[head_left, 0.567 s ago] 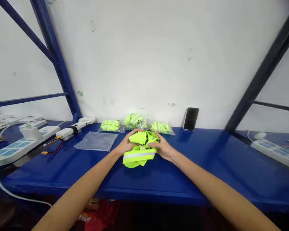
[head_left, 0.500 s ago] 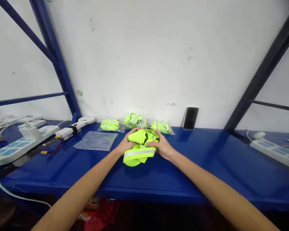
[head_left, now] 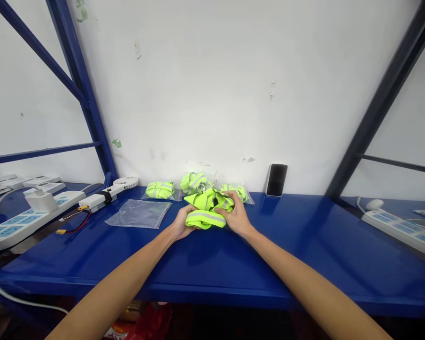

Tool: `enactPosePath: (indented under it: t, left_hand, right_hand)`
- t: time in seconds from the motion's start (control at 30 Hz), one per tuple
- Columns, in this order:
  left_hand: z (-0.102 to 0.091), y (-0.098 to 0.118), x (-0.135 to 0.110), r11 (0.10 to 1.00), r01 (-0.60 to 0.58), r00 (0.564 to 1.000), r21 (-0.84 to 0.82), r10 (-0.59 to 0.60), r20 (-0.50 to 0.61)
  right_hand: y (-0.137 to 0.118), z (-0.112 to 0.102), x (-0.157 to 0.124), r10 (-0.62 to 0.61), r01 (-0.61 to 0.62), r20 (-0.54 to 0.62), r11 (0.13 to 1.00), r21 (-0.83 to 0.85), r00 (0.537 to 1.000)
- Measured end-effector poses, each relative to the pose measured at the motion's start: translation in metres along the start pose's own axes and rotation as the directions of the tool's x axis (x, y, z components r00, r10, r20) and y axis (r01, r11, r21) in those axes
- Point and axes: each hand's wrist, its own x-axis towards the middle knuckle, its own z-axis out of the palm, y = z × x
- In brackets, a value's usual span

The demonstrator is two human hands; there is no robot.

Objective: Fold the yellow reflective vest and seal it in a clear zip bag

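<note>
One head view on my remote screen. The left hand (head_left: 183,223) and right hand (head_left: 236,216) sit on either side of a folded hi-vis garment (head_left: 205,208), which rests on the blue table (head_left: 269,269) near its back edge. The left fingers (head_left: 189,213) are half-curled against the garment's left side. The right fingers (head_left: 224,211) are spread across its top and right side. Both sets have hold of the fabric and nothing else.

Just behind the garment lie three bagged yellow bundles (head_left: 194,183), and its pointed fold reaches towards them. Pushing too far forward could shove them towards the wall or catch the bag film. If either hand's pressure eases, the loose folds may spring apart, as I see no tie or bag on them. A flat clear plastic bag (head_left: 138,213) lies left of the left hand; on this glossy surface, a sideways brush could send it skating. A phone (head_left: 276,180) stands at the wall, right of the bundles, and could topple if knocked.
</note>
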Motion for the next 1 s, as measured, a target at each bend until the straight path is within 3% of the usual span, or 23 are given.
enactPosePath:
  t: [0.1, 0.17, 0.3, 0.4, 0.47, 0.53, 0.6, 0.67, 0.7, 0.77, 0.8, 0.87, 0.93, 1.0]
  left_hand:
    - [0.005, 0.001, -0.006, 1.0, -0.028, 0.995, 0.004, 0.027, 0.098]
    - [0.01, 0.002, -0.011, 0.998, -0.061, 0.98, -0.002, 0.061, 0.192]
    - [0.018, 0.007, -0.016, 0.987, -0.156, 0.93, 0.044, 0.131, 0.342]
    - [0.022, 0.011, -0.017, 0.925, -0.32, 0.891, 0.206, 0.22, 0.397]
    - [0.023, 0.012, -0.018, 0.812, -0.436, 0.864, 0.388, 0.257, 0.434]
    - [0.023, 0.01, -0.019, 0.558, -0.566, 0.82, 0.607, 0.306, 0.484]
    - [0.022, 0.008, -0.019, 0.156, -0.643, 0.749, 0.749, 0.333, 0.573]
    - [0.02, 0.005, -0.017, -0.244, -0.631, 0.679, 0.737, 0.285, 0.676]
    - [0.019, 0.005, -0.015, -0.399, -0.603, 0.653, 0.691, 0.249, 0.715]
    - [0.018, 0.005, -0.011, -0.592, -0.541, 0.619, 0.598, 0.202, 0.759]
    - [0.017, 0.005, -0.009, -0.636, -0.523, 0.604, 0.567, 0.193, 0.773]
    - [0.016, 0.008, -0.007, -0.641, -0.532, 0.581, 0.554, 0.201, 0.789]
    - [0.014, 0.01, -0.006, -0.555, -0.56, 0.584, 0.616, 0.263, 0.768]
    - [0.013, 0.012, -0.006, -0.386, -0.566, 0.643, 0.729, 0.347, 0.683]
  right_hand:
    - [0.008, -0.001, 0.0, 0.082, -0.081, -0.013, 0.997, 0.011, 0.997]
    - [0.014, -0.001, 0.001, 0.216, -0.212, -0.032, 0.972, 0.101, 0.976]
    - [0.022, -0.001, 0.004, 0.563, -0.522, -0.049, 0.793, 0.315, 0.825]
    - [0.023, -0.001, 0.005, 0.616, -0.589, 0.064, 0.709, 0.387, 0.785]
    - [0.023, -0.002, 0.006, 0.629, -0.615, 0.122, 0.671, 0.414, 0.768]
    - [0.022, -0.005, 0.008, 0.665, -0.652, 0.142, 0.63, 0.422, 0.734]
    - [0.02, -0.008, 0.011, 0.7, -0.695, 0.177, 0.578, 0.427, 0.691]
    - [0.017, -0.013, 0.012, 0.71, -0.736, 0.252, 0.533, 0.418, 0.657]
    - [0.015, -0.015, 0.012, 0.7, -0.753, 0.305, 0.519, 0.405, 0.646]
    - [0.012, -0.018, 0.012, 0.663, -0.784, 0.42, 0.506, 0.36, 0.62]
    - [0.01, -0.02, 0.011, 0.646, -0.796, 0.467, 0.505, 0.332, 0.604]
    - [0.008, -0.021, 0.01, 0.618, -0.812, 0.538, 0.513, 0.278, 0.574]
    - [0.007, -0.021, 0.009, 0.599, -0.813, 0.578, 0.539, 0.221, 0.554]
    - [0.005, -0.019, 0.009, 0.578, -0.785, 0.589, 0.596, 0.167, 0.565]
